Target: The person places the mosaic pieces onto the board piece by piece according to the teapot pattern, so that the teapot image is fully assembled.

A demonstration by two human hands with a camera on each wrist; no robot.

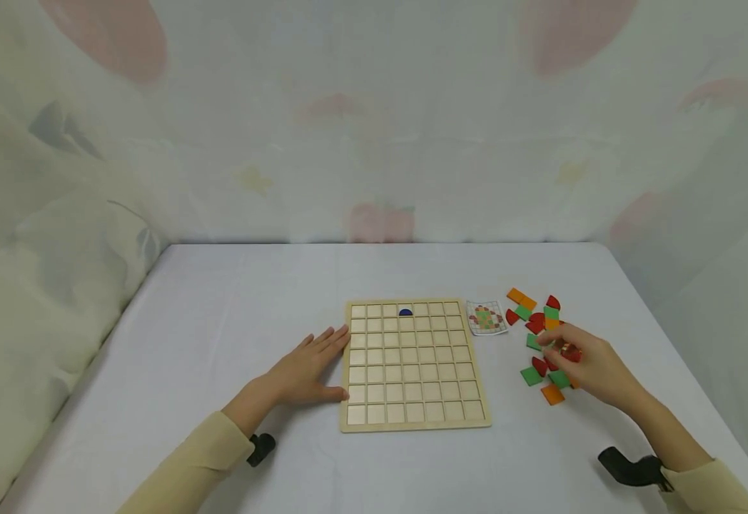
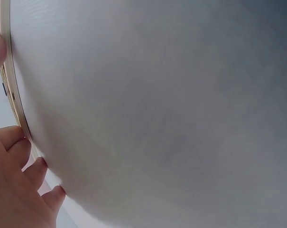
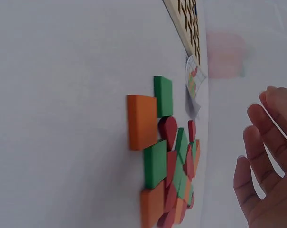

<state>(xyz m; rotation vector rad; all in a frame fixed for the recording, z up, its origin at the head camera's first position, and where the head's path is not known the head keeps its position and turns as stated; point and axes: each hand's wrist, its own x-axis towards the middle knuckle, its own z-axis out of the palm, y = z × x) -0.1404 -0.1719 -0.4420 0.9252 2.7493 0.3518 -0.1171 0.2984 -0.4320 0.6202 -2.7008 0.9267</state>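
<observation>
Board (image 1: 409, 373) (one), blue piece (image 1: 405, 313) (one): left hand (image 1: 303, 371), fingers spread, touches board's left edge; right hand (image 1: 595, 365), fingers loosely parted, above tiles (image 1: 531, 376).

Just right of the fingers of the left hand (image 1: 303, 373), which touch its edge, the grid board (image 1: 415, 412) lies on the table (image 1: 220, 300), with a half-round piece (image 1: 405, 313) in its farthest row, beyond those fingertips and to their right. Loose pieces (image 1: 531, 376) lie below and around the fingers of the right hand (image 1: 595, 368), some beyond them and others, including a square piece (image 1: 552, 394), on their near side. Beyond those fingers and to their left, the picture card (image 1: 486, 318) lies between board and pieces.
</observation>
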